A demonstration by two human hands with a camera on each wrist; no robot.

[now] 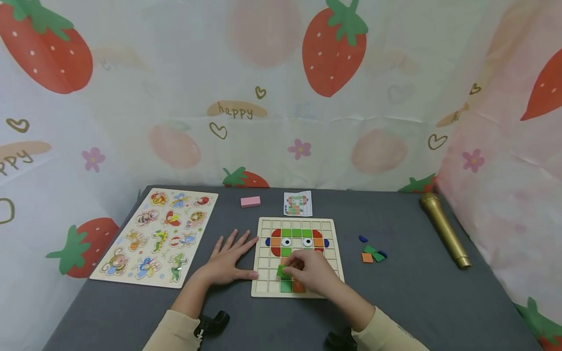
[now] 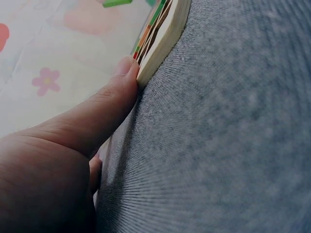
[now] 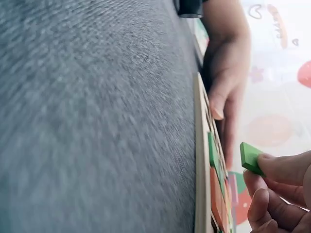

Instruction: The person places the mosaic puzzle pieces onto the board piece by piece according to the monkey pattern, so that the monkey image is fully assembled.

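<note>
Between thumb and fingertips my right hand [image 1: 309, 270] pinches a green square tile [image 3: 250, 158], held over the lower middle of a wooden grid board [image 1: 266, 287]. Spread out flat on the table, my left hand [image 1: 226, 263] has its thumb against the board's left edge, as the left wrist view shows too. Coloured tiles on the board form a figure: a green row on top, two round eye pieces [image 1: 286, 242], red rounded corners, orange squares and blue ends. A green tile [image 1: 286, 286] and an orange tile [image 1: 298, 286] lie in its bottom row. My right hand hides part of the middle.
Right of the board lie loose pieces, among them an orange square [image 1: 367, 258] and a blue one [image 1: 363, 238]. Behind it are a pattern card [image 1: 298, 204] and a pink block [image 1: 250, 202]. An insect picture board [image 1: 145, 239] lies left, a gold cylinder [image 1: 445, 231] far right.
</note>
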